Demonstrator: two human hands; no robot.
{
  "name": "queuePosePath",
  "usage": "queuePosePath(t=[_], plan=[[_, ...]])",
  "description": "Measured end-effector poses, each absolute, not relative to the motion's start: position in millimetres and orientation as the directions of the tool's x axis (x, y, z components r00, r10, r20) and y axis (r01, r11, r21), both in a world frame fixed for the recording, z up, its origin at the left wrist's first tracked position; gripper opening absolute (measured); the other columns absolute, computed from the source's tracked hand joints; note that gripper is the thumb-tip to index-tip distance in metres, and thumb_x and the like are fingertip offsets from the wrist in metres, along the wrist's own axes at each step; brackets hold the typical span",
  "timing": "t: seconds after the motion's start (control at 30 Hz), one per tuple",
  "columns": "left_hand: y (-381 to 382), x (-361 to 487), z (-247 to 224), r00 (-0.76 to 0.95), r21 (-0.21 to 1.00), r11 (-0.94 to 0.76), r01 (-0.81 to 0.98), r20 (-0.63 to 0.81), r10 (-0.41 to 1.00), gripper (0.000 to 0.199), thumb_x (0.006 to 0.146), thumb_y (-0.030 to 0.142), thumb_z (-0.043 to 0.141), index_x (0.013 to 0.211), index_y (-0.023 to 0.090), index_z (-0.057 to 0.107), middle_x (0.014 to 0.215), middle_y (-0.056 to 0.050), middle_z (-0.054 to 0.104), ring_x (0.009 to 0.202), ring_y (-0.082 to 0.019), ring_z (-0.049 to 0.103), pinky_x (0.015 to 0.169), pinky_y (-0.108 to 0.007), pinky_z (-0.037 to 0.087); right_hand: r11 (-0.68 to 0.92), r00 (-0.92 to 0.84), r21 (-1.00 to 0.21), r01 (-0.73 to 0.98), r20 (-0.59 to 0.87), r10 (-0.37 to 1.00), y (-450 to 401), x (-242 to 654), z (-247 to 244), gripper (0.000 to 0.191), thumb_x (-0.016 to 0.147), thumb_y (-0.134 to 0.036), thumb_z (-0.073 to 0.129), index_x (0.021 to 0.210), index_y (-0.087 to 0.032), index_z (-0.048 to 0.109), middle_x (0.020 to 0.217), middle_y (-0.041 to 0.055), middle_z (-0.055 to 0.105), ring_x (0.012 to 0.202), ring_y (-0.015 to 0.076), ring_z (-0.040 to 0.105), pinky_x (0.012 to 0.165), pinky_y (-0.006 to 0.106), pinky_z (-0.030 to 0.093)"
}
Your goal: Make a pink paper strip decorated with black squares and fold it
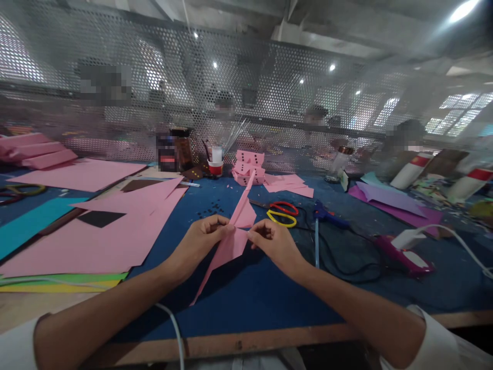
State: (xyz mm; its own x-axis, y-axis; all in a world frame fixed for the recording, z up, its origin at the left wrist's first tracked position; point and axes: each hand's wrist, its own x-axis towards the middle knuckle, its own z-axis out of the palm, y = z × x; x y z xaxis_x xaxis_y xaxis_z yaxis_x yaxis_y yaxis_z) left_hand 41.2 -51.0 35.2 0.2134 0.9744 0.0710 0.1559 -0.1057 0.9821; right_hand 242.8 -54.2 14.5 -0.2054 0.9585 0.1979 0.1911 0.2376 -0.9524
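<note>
A folded piece of pink paper (231,248) is held above the blue tabletop, long and narrow with pointed ends and a flap on its right side. My left hand (202,239) pinches it at the left edge near its middle, thumb and fingers together. On the opposite side, my right hand (274,244) pinches the paper's right edge between thumb and fingertips. Just beyond the hands lie scissors with red and yellow handles (282,218). Small black scraps (211,208) are scattered on the table behind my left hand.
Large pink sheets (115,236) cover the left side. A blue glue gun (331,216) and dark cables lie to the right, near a magenta power strip (404,255). Folded pink pieces (249,167) stand before a perforated metal screen (269,92). Purple paper (396,203) lies right.
</note>
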Motion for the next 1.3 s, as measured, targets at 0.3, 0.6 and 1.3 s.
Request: queuePosePath(t=[0.3,0.6,1.3], plan=[[-50.7,40.7,31.3,0.243,0.993,-0.078,0.092,0.053,0.969,0.022,0.081,0.039,0.068,0.086,0.018,0.064,0.069,0.005,0.054,0.063,-0.01,0.044,0.058,-0.021,0.032,0.32,-0.199,-0.886,0.335,0.266,0.943,-64.5,238.3,21.5,0.019,0.085,-0.038,0.066,0.085,-0.019,0.065,0.073,-0.0002,0.064,0.066,0.0144,0.061,0.063,0.026,0.047],[-52.5,43.8,35.4,0.283,0.999,-0.015,0.037,0.004,0.959,0.025,0.076,0.037,0.073,0.081,0.017,0.06,0.06,0.007,0.05,0.057,-0.009,0.041,0.056,-0.02,0.03,0.499,-0.244,-0.666,0.554,0.443,0.863,-69.6,240.5,22.2,0.014,0.089,-0.033,0.061,0.092,-0.02,0.065,0.077,0.0006,0.068,0.07,0.0146,0.064,0.066,0.025,0.047],[-57.5,48.2,42.1,0.373,0.998,-0.013,0.066,-0.012,0.928,0.031,0.074,0.044,0.074,0.076,0.014,0.064,0.07,0.002,0.06,0.066,-0.011,0.048,0.062,-0.022,0.035,0.63,-0.349,-0.45,0.633,0.56,0.751,-73.7,238.6,23.4,0.011,0.094,-0.027,0.055,0.095,-0.021,0.064,0.088,0.0009,0.071,0.077,0.014,0.065,0.071,0.024,0.044]])
